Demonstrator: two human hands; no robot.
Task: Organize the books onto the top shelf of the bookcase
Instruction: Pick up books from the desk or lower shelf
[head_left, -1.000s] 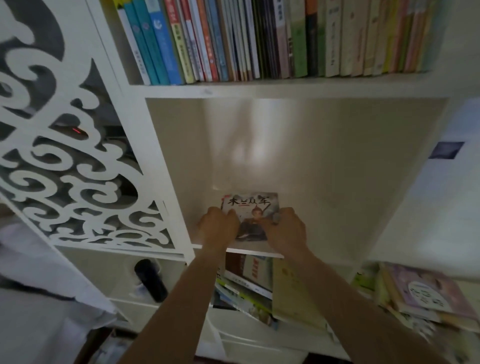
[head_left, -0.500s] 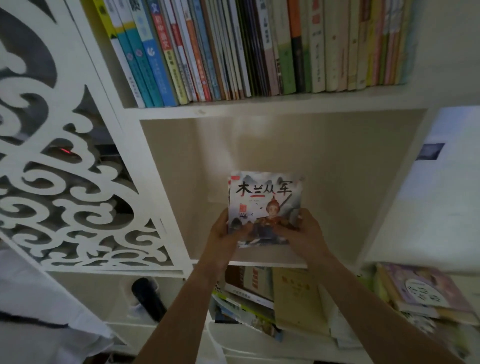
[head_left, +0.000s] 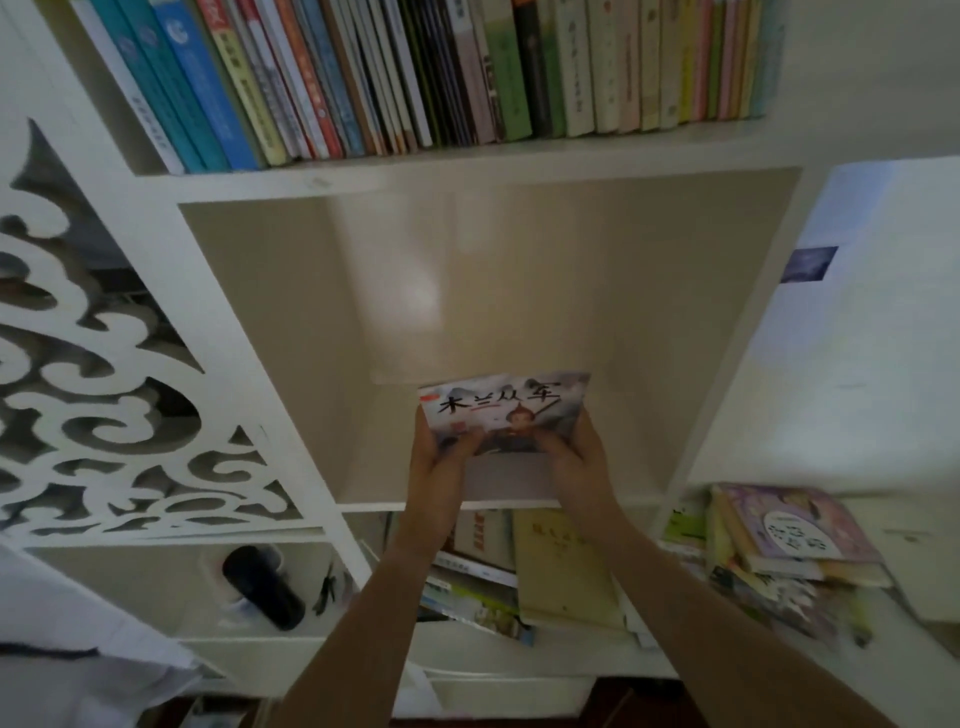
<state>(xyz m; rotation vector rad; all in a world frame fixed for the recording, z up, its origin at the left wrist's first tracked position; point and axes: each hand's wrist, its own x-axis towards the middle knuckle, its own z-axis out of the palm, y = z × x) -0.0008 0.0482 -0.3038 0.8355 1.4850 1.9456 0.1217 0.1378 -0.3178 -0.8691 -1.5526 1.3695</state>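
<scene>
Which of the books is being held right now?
The picture book with black brush lettering, gripped by the left hand and right hand in the middle compartment. The others stand on the top shelf or lie piled below.

Thin illustrated paperback book (head_left: 506, 410) with black brush-lettered title, cover facing the camera, tilted, inside the middle compartment; upright colourful-spined book row (head_left: 441, 73) fills top white shelf (head_left: 467, 158).

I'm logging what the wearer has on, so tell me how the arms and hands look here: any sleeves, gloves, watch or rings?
Both forearms are bare up to the bottom edge of the picture, with no sleeves in view. The left hand and right hand wear no gloves. No watch, bracelet or ring shows, though the picture is dim and soft.
</scene>
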